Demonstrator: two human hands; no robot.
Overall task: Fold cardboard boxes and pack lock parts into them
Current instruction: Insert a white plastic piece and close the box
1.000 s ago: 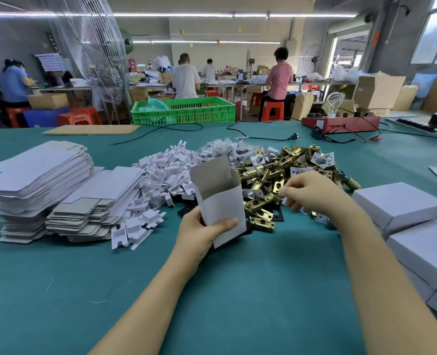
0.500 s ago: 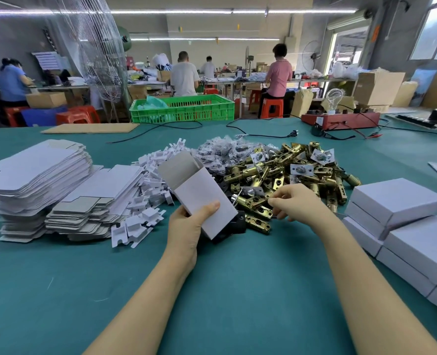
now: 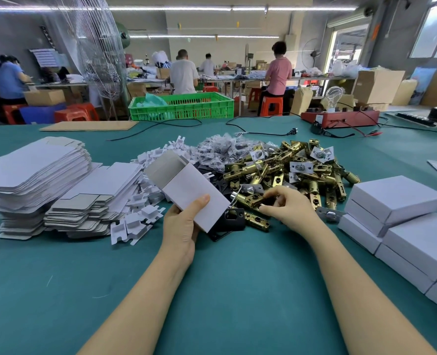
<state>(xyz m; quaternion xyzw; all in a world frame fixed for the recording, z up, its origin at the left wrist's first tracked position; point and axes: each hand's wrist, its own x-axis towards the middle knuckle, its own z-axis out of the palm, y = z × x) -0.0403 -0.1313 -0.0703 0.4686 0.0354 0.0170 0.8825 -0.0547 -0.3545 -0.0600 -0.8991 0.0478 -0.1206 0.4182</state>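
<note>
— Holding what, on the left side?
— Left hand [image 3: 184, 226] grips a folded white box [image 3: 194, 194], thumb curled over its front face, other fingers hidden behind. Box tilted, open end up and to the left, grey flap [image 3: 164, 166] raised. Cannot see anything inside it from this angle.

— Right hand?
— Right hand [image 3: 289, 207] down at the near edge of the pile of brass lock parts [image 3: 289, 170], fingers curled, pinching a brass latch piece [image 3: 250, 201]. That piece lies just beside the box's lower right edge.

— What lies near the box?
— Black plate [image 3: 231, 221] on the green counter [image 3: 237, 290], partly under the box's lower corner. Behind the brass pile, a heap of small clear bags [image 3: 222, 149] with dark contents; cannot make out what.

— Box stock?
— Left of the person: two stacks of flat white box blanks [image 3: 35, 172], tall one farther left, lower one beside it. Loose white card inserts [image 3: 132, 224] spill between the stacks and the held box.

— Finished work?
— Closed white boxes [image 3: 394, 198] stacked at the right edge, well apart from the left hand.

— Other containers?
— Green plastic crate [image 3: 184, 108] at the far edge of the counter, with a pale green bag inside.
</note>
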